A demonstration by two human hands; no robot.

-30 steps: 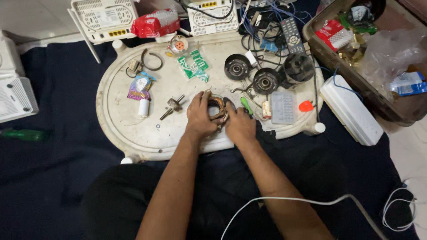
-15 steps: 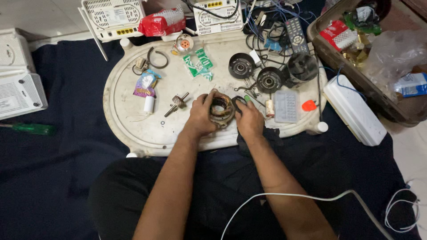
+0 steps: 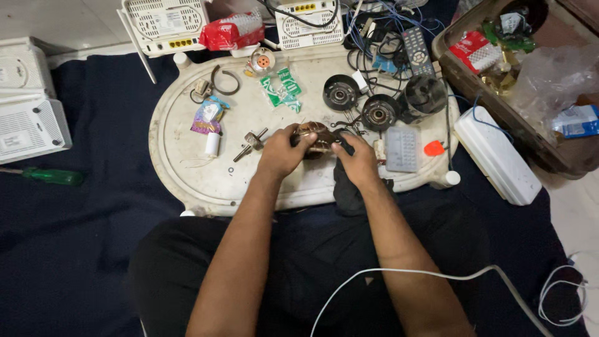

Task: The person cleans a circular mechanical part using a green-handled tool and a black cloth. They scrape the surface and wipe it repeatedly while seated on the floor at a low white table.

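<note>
We see the copper-wound motor coil [image 3: 315, 138] near the middle of the white oval tray [image 3: 181, 156], with the left hand [image 3: 281, 154] curled onto its left side and the right hand [image 3: 357, 163] pressed to its right, apparently over a dark cloth [image 3: 347, 193] that hangs past the tray's near edge. Left of the coil lie a small metal shaft [image 3: 251, 143] and bare tray out to the rim. Beyond it crowd two round black motor parts [image 3: 359, 103], and right of it a grey keypad [image 3: 402, 148].
</note>
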